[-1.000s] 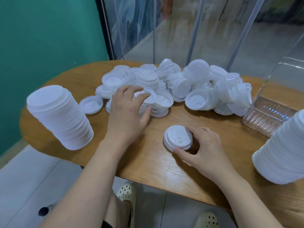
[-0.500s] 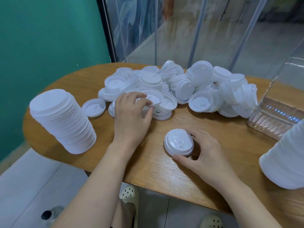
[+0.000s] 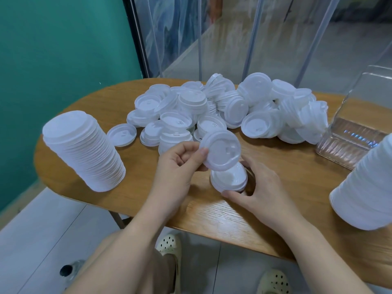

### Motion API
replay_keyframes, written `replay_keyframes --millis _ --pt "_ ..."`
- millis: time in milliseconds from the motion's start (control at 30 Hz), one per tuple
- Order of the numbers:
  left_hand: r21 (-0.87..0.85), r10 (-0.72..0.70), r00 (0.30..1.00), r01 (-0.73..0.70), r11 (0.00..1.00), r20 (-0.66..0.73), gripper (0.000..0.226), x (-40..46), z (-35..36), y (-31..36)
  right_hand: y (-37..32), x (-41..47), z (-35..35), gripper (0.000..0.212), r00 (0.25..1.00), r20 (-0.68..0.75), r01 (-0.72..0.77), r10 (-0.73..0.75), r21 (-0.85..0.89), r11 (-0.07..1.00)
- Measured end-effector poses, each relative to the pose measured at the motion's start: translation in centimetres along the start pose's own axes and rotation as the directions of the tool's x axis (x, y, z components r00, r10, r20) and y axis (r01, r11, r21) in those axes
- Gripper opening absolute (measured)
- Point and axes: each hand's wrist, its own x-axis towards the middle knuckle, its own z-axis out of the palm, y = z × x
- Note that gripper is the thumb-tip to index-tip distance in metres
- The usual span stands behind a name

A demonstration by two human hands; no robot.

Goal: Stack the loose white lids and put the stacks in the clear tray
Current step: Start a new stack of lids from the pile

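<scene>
Left hand [image 3: 178,164] pinches 1 round white plastic lid [image 3: 220,150]; right hand [image 3: 262,195] cups a short ribbed stack [image 3: 229,180].

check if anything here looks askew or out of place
The tall stack on the table's left leans toward its edge instead of standing straight. One lid lies by itself between that stack and the jumbled pile. The clear tray at right holds no stacks that I can see.

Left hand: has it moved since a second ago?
Yes. The left hand has come back from the lid pile toward the table's near edge, pinching one lid over the small stack that the right hand grips.
</scene>
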Motion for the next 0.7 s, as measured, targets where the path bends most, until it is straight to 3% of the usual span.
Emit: replay_keyframes --millis 100,233,367,500,700 --pt "0.016 -0.134 0.989 0.133 0.991 0.059 0.019 0.4 -0.1 -0.6 -0.1 0.0 -0.2 0.082 1.0 -0.016 -0.004 0.005 0.042 0.999" --pt "0.21 -0.208 0.973 0.185 0.96 0.095 0.017 0.5 0.4 -1.3 -0.2 -0.1 0.0 0.101 1.0 -0.015 -0.012 0.012 -0.001 1.0" --pt "0.38 -0.145 0.988 0.115 0.918 0.051 0.015 0.8 0.6 -1.9 -0.1 -0.1 0.0 0.105 1.0 0.004 -0.014 0.014 -0.036 0.999" --pt "0.528 -0.028 0.999 0.003 0.849 0.04 0.019 1.0 0.9 -2.6 0.0 -0.1 -0.1 0.075 0.999 -0.002 0.048 -0.048 -0.037 0.998" --pt "0.608 0.051 0.997 -0.072 0.791 0.053 0.023 1.3 1.2 -2.7 -0.3 -0.2 -0.2 0.076 0.998 -0.011 0.055 -0.055 -0.027 0.998"
